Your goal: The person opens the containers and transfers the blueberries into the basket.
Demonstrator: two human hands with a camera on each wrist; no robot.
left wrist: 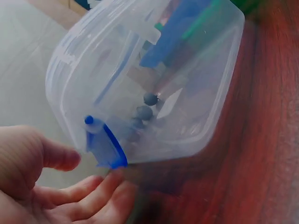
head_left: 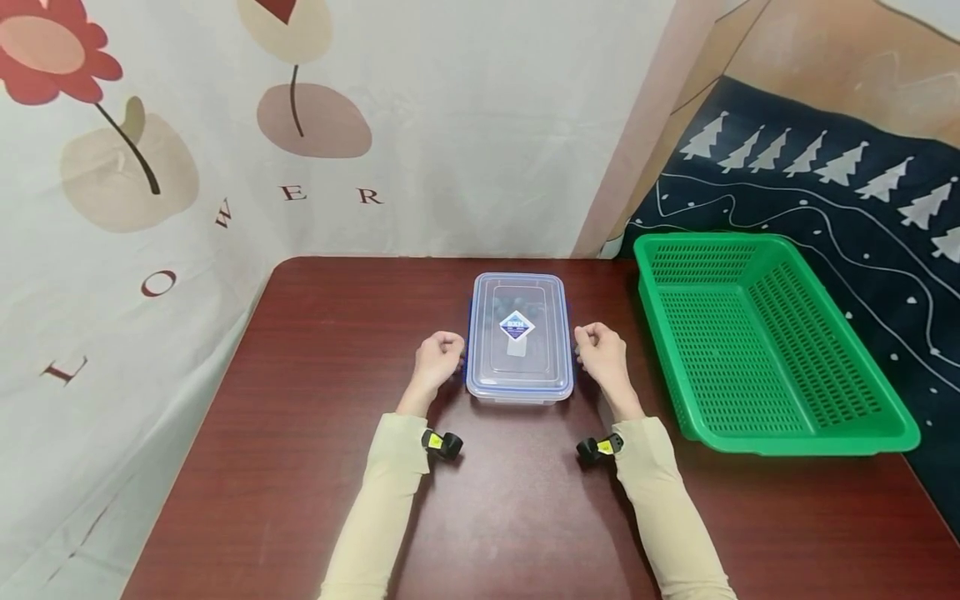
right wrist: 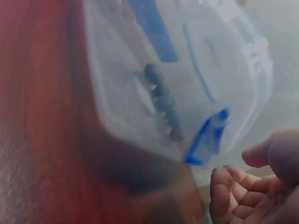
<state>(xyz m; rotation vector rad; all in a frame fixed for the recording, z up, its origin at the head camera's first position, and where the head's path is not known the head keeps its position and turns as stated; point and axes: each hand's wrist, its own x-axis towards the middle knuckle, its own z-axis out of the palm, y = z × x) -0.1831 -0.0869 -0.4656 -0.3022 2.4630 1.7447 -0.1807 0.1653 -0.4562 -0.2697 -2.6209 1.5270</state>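
A clear plastic food container (head_left: 519, 367) with a blue-rimmed lid and a diamond label stands in the middle of the table. Several small dark round things (left wrist: 145, 112) lie inside; their kind is unclear. My left hand (head_left: 438, 361) is beside its left wall, fingertips at the lower end of a blue side latch (left wrist: 108, 147); whether they touch is unclear. On the opposite side my right hand (head_left: 603, 357) is next to the other blue latch (right wrist: 208, 137), fingers loosely bent and a small gap from it. Both latches appear tilted outward from the wall.
A green slatted plastic basket (head_left: 795, 442) stands at the right of the brown table (head_left: 315, 467). Behind the table hangs a white cloth (head_left: 480, 167) with flower prints. Dark fabric with white trees (head_left: 840, 208) lies beyond the basket.
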